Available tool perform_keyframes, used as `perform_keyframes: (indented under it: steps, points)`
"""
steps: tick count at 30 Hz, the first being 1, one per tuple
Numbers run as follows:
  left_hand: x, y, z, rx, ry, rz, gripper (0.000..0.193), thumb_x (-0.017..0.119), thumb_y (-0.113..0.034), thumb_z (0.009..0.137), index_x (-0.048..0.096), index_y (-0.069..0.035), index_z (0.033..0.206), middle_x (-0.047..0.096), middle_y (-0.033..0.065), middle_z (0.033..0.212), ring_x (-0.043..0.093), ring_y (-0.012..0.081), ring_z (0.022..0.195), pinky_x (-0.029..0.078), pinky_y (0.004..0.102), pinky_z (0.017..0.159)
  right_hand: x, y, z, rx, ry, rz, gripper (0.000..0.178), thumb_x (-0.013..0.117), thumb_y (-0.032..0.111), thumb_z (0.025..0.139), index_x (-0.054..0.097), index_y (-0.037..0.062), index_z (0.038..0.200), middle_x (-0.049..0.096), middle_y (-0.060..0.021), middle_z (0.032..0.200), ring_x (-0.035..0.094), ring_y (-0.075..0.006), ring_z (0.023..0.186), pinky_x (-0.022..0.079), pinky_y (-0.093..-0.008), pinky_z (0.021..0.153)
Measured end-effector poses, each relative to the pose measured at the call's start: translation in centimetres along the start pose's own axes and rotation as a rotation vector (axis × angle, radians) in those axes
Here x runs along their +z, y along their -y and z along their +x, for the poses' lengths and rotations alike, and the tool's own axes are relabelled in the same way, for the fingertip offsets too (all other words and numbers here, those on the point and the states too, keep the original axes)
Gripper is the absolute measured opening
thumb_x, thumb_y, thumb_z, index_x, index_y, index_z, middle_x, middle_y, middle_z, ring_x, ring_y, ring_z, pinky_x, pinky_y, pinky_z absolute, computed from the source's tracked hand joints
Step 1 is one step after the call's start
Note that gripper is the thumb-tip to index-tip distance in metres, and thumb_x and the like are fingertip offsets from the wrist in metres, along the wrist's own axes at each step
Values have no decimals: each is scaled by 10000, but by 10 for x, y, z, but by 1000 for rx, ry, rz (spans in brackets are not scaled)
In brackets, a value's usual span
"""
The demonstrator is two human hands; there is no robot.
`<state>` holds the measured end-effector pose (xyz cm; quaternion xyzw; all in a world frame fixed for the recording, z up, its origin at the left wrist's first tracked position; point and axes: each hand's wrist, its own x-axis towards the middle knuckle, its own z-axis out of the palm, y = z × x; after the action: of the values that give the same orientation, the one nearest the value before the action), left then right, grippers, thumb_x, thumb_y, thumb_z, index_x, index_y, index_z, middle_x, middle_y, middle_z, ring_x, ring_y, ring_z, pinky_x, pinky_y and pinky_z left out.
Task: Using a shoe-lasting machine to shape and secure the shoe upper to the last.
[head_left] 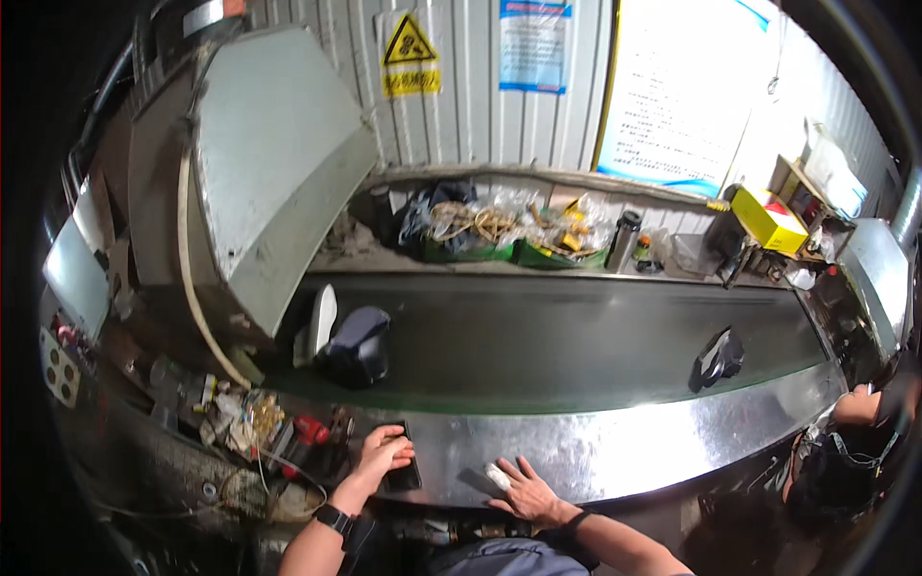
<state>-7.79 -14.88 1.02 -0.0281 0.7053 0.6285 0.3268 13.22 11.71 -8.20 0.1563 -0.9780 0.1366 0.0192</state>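
Note:
My left hand (pixel 380 457) is at the near metal ledge, its fingers curled over a dark, flat, rectangular object (pixel 410 474). Its exact kind is unclear, though it is about the size of a phone. To the right, my right hand (pixel 530 493) lies with its fingers spread on the ledge and holds nothing. One of its fingers has a white wrapping (pixel 497 476). Beyond the ledge on the dark conveyor belt (pixel 538 336) are a dark shoe upper (pixel 361 346) and, beside it, an upright white sole-shaped piece (pixel 325 315). Another dark shoe upper (pixel 722 359) lies farther right.
A shiny metal ledge (pixel 615 451) edges the belt. A grey machine hood (pixel 279 144) rises at left, above a cluttered spot with red tools (pixel 309 430). Green-rimmed bins (pixel 466 252) and a flask (pixel 624 238) line the far shelf. Another person's hand (pixel 858 407) shows at right.

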Motion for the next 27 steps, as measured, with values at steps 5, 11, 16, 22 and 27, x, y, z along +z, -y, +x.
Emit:
perform_keyframes:
  steps: [5, 11, 16, 22, 27]
  points:
    - [-48, -33, 115, 361, -379, 701, 864, 785, -185, 748, 333, -27, 1468, 481, 261, 1416, 489, 366, 1304, 397, 428, 1103, 10, -39, -53, 175, -110, 346, 612, 634, 324, 950, 436, 4, 1432, 475, -203, 1464, 386, -318, 1419, 270, -488, 1185]
    - [-78, -92, 206, 313, -343, 1209, 1010, 854, -357, 682, 367, -43, 1509, 462, 280, 1460, 424, 389, 1379, 295, 479, 1168, -18, -49, -29, 918, -605, 1313, 433, 596, 95, 991, 389, -82, 1328, 729, -160, 1073, 738, -284, 927, 578, -346, 825]
    - [8, -148, 242, 310, 348, 1017, 449, 752, -417, 858, 757, 26, 928, 752, 125, 865, 714, 235, 804, 536, 336, 770, -83, -40, 32, 990, -496, 1856, 1025, 679, 144, 962, -162, 30, 1536, 567, -209, 1366, 611, -281, 1192, 524, -492, 1000]
    - [-54, -126, 312, 608, -1, 569, 372, 743, -207, 856, 682, 41, 1127, 739, 171, 986, 722, 265, 921, 559, 361, 815, -50, -41, 83, 1184, -961, 2072, 1154, 691, -37, 885, -220, 219, 1545, 529, -162, 1264, 626, -310, 1078, 514, -633, 966]
    - [-203, -75, 310, 61, -662, 1270, 1215, 834, -618, 682, 214, -80, 1579, 171, 225, 1631, 174, 483, 1475, 269, 595, 1159, -36, -60, 61, 1224, -1297, 2254, 903, 619, -152, 830, 106, 277, 1437, 551, -187, 1112, 660, -328, 930, 512, -622, 980]
